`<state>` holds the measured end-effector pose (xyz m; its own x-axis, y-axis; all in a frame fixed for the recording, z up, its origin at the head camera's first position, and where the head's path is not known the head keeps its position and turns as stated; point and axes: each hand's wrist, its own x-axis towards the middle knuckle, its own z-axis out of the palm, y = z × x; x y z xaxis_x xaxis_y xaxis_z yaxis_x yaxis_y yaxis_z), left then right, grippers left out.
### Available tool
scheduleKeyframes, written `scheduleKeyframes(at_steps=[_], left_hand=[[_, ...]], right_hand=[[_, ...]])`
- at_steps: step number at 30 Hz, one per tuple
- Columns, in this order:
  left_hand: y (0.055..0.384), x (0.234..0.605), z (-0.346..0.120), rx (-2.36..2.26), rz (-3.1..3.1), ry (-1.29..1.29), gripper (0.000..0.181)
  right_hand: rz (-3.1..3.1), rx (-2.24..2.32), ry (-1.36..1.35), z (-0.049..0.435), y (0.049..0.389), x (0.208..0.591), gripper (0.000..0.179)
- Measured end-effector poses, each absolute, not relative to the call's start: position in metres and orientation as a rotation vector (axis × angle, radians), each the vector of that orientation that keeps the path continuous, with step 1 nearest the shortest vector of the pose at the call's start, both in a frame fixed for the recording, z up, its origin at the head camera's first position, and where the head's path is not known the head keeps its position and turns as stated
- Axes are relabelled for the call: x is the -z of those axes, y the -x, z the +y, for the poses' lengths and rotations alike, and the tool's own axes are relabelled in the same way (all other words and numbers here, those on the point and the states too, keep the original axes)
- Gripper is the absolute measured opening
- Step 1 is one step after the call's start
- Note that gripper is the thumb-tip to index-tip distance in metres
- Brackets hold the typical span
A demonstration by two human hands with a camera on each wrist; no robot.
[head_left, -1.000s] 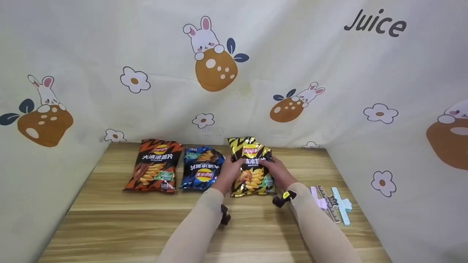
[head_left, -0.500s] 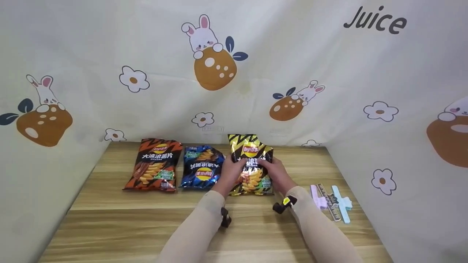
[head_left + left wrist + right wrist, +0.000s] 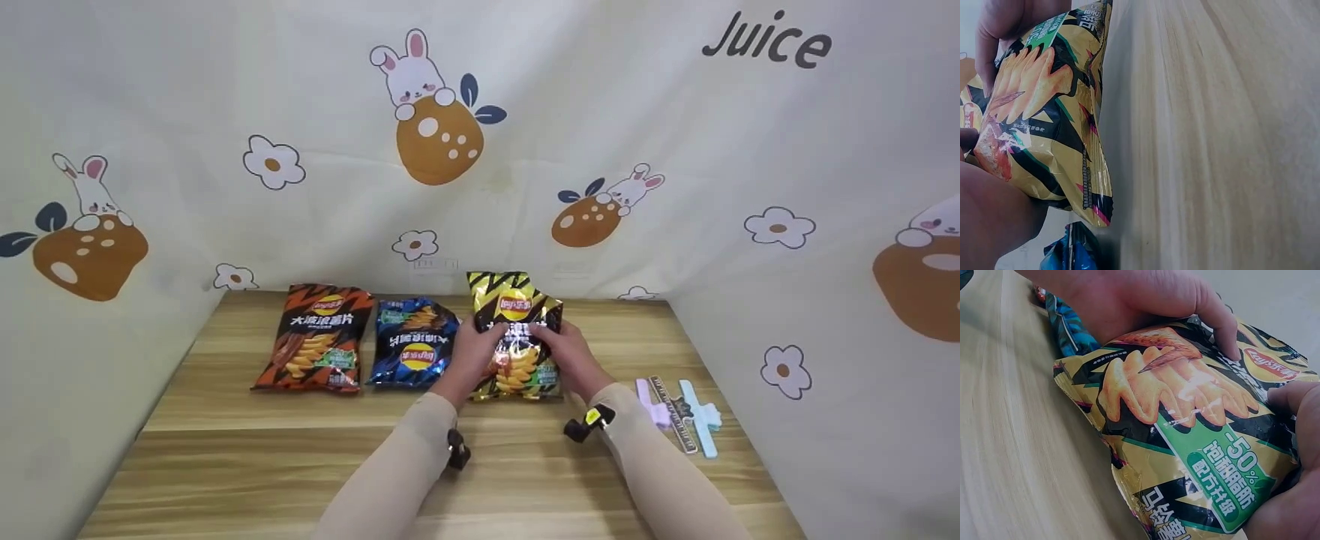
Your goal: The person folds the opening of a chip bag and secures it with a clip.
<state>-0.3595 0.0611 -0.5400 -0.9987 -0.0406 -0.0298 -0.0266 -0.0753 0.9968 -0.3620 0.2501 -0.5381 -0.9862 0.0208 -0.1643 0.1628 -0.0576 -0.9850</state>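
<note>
A yellow and black bag of potato chips (image 3: 516, 371) is between both hands at the back of the table. My left hand (image 3: 474, 351) grips its left side and my right hand (image 3: 568, 351) its right side, each thumb lying on the front. The fingers behind the bag are hidden. The right wrist view shows the bag's printed front (image 3: 1185, 399) close up, with both thumbs on it. In the left wrist view, its lower seam faces the wooden tabletop. A blue chip bag (image 3: 414, 352) lies just left of my left hand.
An orange and black chip bag (image 3: 319, 345) lies farther left. On the right of the wooden table (image 3: 300, 465) are a purple clip (image 3: 654, 409), a clear clip (image 3: 671, 412) and a light blue clip (image 3: 701, 420). A printed cloth (image 3: 330, 225) hangs behind.
The yellow bag's top edge has risen slightly, with both hands keeping their hold on it. The other two bags and the clips stay in place.
</note>
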Motion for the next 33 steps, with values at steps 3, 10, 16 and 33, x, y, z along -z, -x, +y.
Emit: scheduleKeyframes(at_steps=[3, 10, 16, 33], left_hand=[[0.357, 0.536, 0.059, 2.292, -2.134, -0.085, 0.058], [0.346, 0.527, 0.045, 2.346, -2.108, -0.021, 0.056], [0.33, 0.517, 0.03, 2.439, -2.097, 0.039, 0.061], [0.302, 0.501, -0.008, 2.374, -2.213, 0.217, 0.068]], right_hand=[[2.071, 2.201, -0.181, 0.249, 0.359, 0.533, 0.045], [2.089, 2.197, -0.087, 0.242, 0.344, 0.523, 0.049], [2.079, 2.21, -0.017, 0.235, 0.329, 0.512, 0.048], [2.054, 2.181, 0.196, 0.216, 0.3, 0.5, 0.043]])
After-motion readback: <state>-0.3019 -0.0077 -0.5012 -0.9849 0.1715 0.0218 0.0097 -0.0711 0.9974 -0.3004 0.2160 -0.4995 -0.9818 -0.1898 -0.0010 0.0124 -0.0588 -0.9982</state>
